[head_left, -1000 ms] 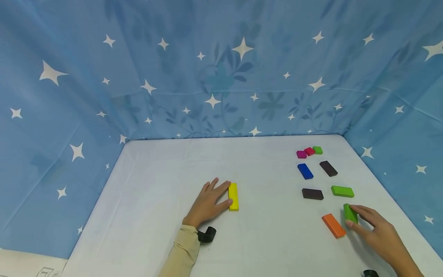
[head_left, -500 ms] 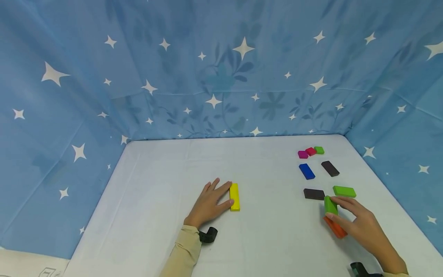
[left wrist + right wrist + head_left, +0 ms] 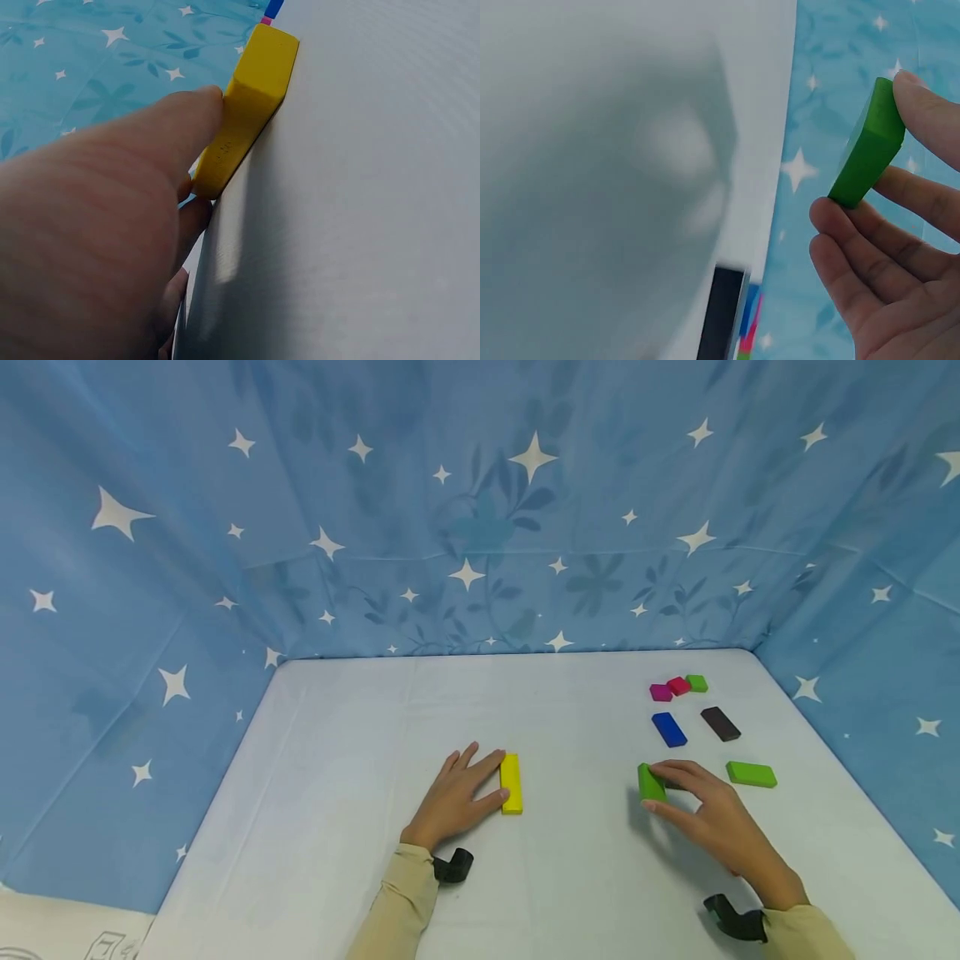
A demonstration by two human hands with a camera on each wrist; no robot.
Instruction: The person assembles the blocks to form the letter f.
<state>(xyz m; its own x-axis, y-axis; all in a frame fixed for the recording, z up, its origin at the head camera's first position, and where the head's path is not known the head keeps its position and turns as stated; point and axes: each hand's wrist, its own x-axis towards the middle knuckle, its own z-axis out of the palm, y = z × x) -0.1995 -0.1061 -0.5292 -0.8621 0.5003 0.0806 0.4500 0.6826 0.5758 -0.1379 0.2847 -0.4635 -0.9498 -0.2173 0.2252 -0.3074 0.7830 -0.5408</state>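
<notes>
In the head view my left hand (image 3: pixel 453 797) rests on the table, thumb and index finger touching the left side of a yellow block (image 3: pixel 512 785) that lies flat. The left wrist view shows the thumb against the same yellow block (image 3: pixel 262 64), the other fingers near its far end. My right hand (image 3: pixel 712 818) pinches a small green block (image 3: pixel 651 783) between thumb and fingers, and its shadow falls on the cloth below. Seen from the right wrist, the green block (image 3: pixel 870 146) is tilted and off the table. A dark block is mostly hidden behind the right fingers.
On the right lie a second green block (image 3: pixel 752 774), a dark brown block (image 3: pixel 721 724) and a blue block (image 3: pixel 669 729). Farther back sit small purple (image 3: pixel 661 692), red (image 3: pixel 678 686) and green (image 3: pixel 697 683) pieces. A starry blue curtain (image 3: pixel 480 527) surrounds the white table (image 3: pixel 360 710).
The right hand has carried the green block left and away from the body, passing over the orange block, which the hand now hides. The left hand and yellow block stay put.
</notes>
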